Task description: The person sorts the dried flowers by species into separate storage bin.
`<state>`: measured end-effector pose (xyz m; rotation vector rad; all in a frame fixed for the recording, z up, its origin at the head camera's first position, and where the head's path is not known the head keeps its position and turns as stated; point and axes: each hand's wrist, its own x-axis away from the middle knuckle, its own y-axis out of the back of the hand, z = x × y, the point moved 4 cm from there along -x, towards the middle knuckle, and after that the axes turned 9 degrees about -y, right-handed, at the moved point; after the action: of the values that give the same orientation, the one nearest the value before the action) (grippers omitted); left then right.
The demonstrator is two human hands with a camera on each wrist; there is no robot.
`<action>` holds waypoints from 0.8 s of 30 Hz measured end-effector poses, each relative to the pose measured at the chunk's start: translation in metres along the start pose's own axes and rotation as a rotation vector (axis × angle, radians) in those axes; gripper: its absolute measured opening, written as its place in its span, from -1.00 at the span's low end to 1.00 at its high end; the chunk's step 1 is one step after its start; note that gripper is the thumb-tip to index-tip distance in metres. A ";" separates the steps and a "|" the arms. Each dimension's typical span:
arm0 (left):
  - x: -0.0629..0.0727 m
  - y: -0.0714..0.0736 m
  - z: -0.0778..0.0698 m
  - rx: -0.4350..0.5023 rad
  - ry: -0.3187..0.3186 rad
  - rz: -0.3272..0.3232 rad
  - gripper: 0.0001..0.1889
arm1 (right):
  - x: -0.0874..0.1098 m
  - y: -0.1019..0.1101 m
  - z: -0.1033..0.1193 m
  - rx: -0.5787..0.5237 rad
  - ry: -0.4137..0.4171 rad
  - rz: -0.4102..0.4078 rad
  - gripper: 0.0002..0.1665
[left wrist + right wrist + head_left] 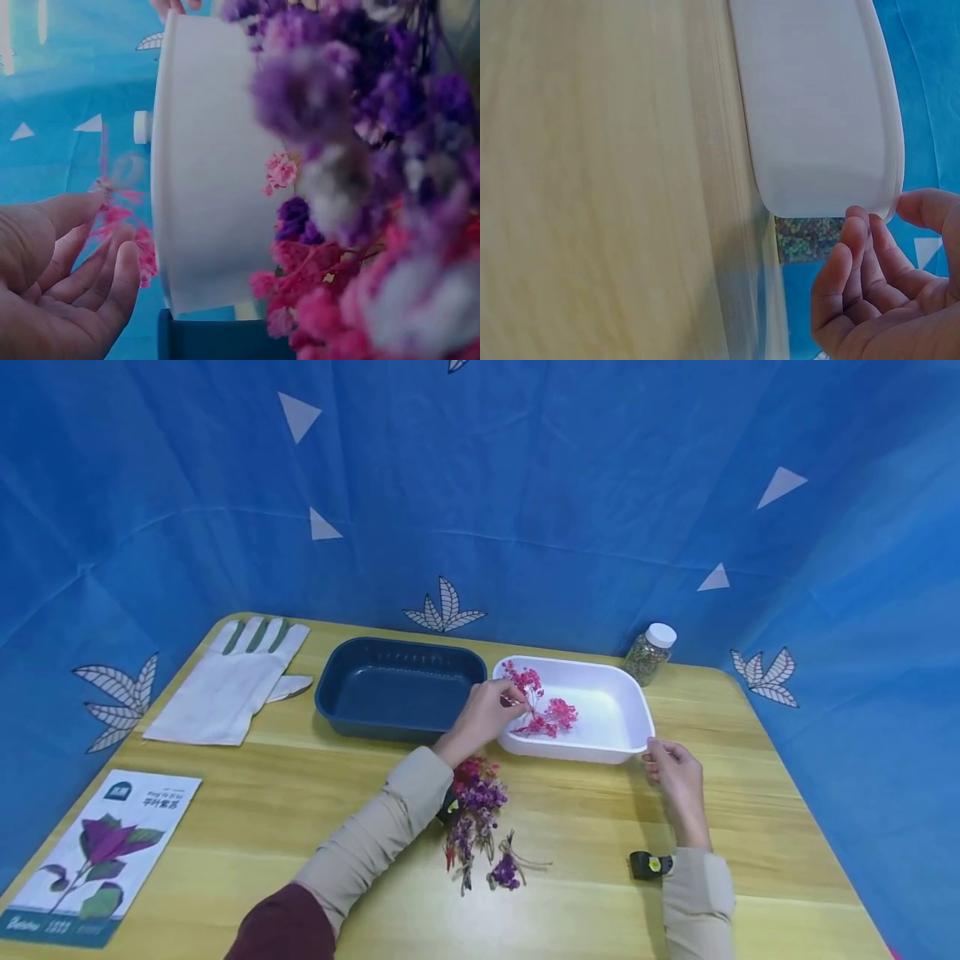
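Left hand: the left hand [491,710] reaches over the left end of the white tray, thumb and forefinger pinching a thin stem among the pink dried flowers [561,714]; the other fingers are loosely bent.
Pink dried flowers: within the white tray's outline, in its left half, heads spread around the pinching fingertips; whether the held sprig touches the tray floor, I cannot tell.
Right hand: the right hand [675,772] pinches the front right corner of the tray's rim between thumb and fingers, the rest curled below.
White tray: the white tray [618,706] sits upright on the wooden table [600,910], near its back edge.
Dark blue tray: the dark blue tray [397,727] stands just left of the white one.
Jar: a clear jar [645,658] with a white lid and small greenish contents stands behind the white tray's right end.
Mixed bunch: a pink-and-purple dried bouquet [480,797] lies in front of the trays, partly hidden by the left sleeve [375,827].
Purple posy: a small tied purple posy [506,872] lies just beside the bouquet.
Table's left side: a white glove [213,693] with green-marked fingers, and nearer, a printed packet [93,860] showing a purple plant.
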<state>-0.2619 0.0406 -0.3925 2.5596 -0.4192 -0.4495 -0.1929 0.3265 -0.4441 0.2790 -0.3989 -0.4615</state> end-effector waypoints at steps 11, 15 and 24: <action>0.005 0.004 0.005 0.007 0.048 0.017 -0.79 | -0.002 -0.001 -0.003 0.005 -0.009 -0.005 -0.48; 0.009 0.010 0.001 0.009 0.040 0.008 -0.77 | -0.002 0.000 -0.003 0.010 0.000 -0.009 -0.47; 0.035 0.028 0.001 0.062 0.042 -0.037 -0.76 | -0.002 0.001 -0.001 0.008 0.002 -0.005 -0.48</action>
<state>-0.2371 0.0040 -0.3870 2.6355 -0.3768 -0.4011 -0.1932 0.3284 -0.4455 0.2879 -0.3985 -0.4651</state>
